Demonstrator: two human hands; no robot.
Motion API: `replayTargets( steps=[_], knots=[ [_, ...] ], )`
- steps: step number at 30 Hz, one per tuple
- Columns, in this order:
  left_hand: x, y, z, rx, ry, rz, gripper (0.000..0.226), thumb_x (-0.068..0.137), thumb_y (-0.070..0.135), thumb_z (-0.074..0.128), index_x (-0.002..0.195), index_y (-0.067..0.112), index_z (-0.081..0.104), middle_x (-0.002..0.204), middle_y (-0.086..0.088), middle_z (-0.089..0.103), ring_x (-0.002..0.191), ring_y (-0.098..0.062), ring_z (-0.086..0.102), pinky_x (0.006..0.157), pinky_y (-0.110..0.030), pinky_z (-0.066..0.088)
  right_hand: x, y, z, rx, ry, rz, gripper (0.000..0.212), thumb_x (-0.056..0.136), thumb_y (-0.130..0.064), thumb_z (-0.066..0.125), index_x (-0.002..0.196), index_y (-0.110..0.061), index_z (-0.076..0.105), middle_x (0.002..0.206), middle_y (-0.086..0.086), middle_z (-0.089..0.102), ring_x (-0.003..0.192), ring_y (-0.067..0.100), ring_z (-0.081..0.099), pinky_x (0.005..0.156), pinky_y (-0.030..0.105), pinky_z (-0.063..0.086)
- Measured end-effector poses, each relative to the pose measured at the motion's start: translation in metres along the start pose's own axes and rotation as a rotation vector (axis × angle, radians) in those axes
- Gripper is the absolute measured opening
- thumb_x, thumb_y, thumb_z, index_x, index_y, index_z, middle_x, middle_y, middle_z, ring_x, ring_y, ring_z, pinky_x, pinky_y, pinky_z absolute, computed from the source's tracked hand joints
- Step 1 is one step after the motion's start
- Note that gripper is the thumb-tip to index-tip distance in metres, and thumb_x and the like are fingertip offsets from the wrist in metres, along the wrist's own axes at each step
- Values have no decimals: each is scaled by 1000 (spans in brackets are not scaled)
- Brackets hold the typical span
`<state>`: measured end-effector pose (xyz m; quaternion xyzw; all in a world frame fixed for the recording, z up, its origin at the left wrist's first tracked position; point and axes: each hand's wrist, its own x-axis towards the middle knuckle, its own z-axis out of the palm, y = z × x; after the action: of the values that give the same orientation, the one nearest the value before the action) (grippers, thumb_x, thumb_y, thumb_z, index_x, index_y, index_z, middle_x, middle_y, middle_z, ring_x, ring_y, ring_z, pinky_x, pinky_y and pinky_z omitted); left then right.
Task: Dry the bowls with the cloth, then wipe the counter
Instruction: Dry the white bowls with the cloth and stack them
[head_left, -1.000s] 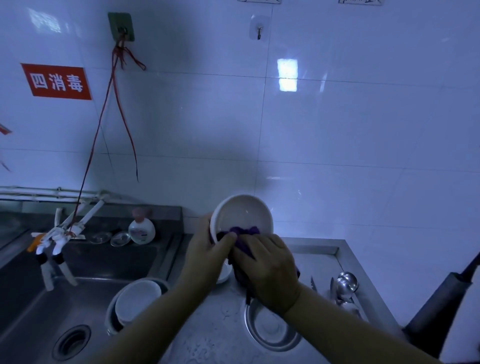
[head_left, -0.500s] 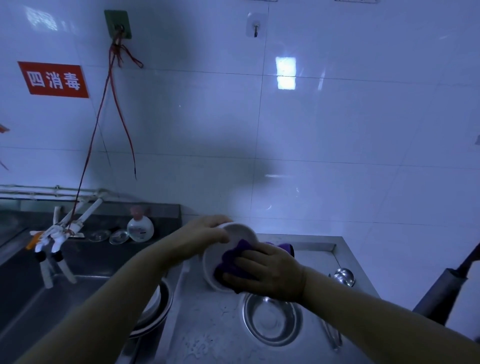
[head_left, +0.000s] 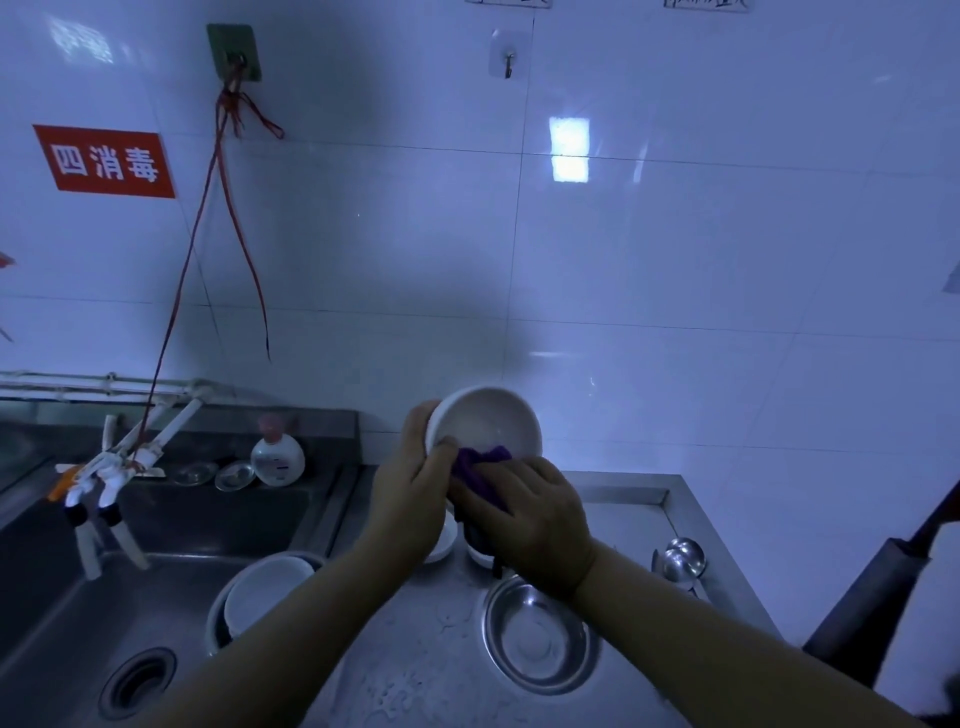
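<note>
Head view: left hand grips a white bowl by its rim, tilted above the bench. Right hand — fingers curled — presses the purple cloth against it, seemingly at the lower edge.

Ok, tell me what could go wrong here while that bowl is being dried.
1. The white bowl is held tilted in the air by the left hand alone at its rim; it could slip and drop onto the steel bowl below.
2. The counter looks wet, so a bowl set down there may need drying again.
3. The purple cloth in the right hand is bunched, so it may miss spots.
</note>
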<state>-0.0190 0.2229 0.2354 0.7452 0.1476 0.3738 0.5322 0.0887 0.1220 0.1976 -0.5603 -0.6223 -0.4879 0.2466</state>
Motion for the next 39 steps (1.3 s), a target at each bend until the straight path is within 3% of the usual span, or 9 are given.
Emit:
replayTargets(
  steps=[3,7,12,15,19,25,28,34,39],
  knots=[
    [9,10,-13,143,-111,0,29,75,31,42,101,33,56,86,7,61,76,-12,58,69,-43,52,-9,20,-4,0,-27,-226,32,89,-24,69,119,-20,60,93,7,72,81,20,67,76,32,54],
    [29,22,-29,230,-452,-54,34,67,28,49,96,21,65,86,-2,64,78,-17,56,67,-34,45,-13,29,-8,33,-96,-374,38,87,-21,71,122,-18,57,96,8,72,85,22,67,78,35,54],
    [19,13,-19,-112,-122,-119,40,70,29,55,109,24,59,102,-2,62,90,-17,59,68,-26,49,7,2,-4,-34,-39,-94,20,91,-24,66,107,-15,73,93,9,72,78,21,66,75,32,53],
    [-4,0,1,-211,35,-65,41,79,29,57,119,28,49,109,5,58,99,-15,59,81,-34,54,19,-13,-3,-17,14,129,22,93,-27,62,104,-12,73,96,8,72,81,20,67,80,31,52],
    [-5,-1,1,-166,79,-22,35,86,32,47,121,32,48,102,13,59,93,-10,60,79,-38,54,18,-20,-2,14,2,128,23,89,-27,68,107,-12,71,98,9,72,85,20,68,81,32,54],
    [17,19,-28,52,-256,-81,38,71,26,47,104,15,61,95,-10,63,84,-23,57,71,-38,47,0,13,-7,32,-55,-253,25,89,-23,69,113,-18,69,92,7,72,79,19,67,75,32,54],
    [30,29,-42,212,-505,-145,38,66,25,52,97,10,67,92,-12,65,78,-15,56,67,-30,43,-4,23,-10,83,-101,-392,32,87,-17,70,117,-17,62,91,8,71,80,21,66,78,34,52],
    [3,9,-15,-168,-118,-134,31,86,7,60,110,25,54,100,-3,61,90,-19,61,67,-21,54,12,-1,-7,-15,-28,58,20,92,-26,64,106,-14,72,93,9,73,79,21,68,73,34,54],
    [-3,4,-6,-154,-48,-36,27,86,32,44,112,40,47,106,9,55,91,-5,57,72,-26,52,13,-17,-4,18,-80,142,25,94,-31,60,111,-15,70,97,7,73,83,20,68,78,33,54]
  ],
)
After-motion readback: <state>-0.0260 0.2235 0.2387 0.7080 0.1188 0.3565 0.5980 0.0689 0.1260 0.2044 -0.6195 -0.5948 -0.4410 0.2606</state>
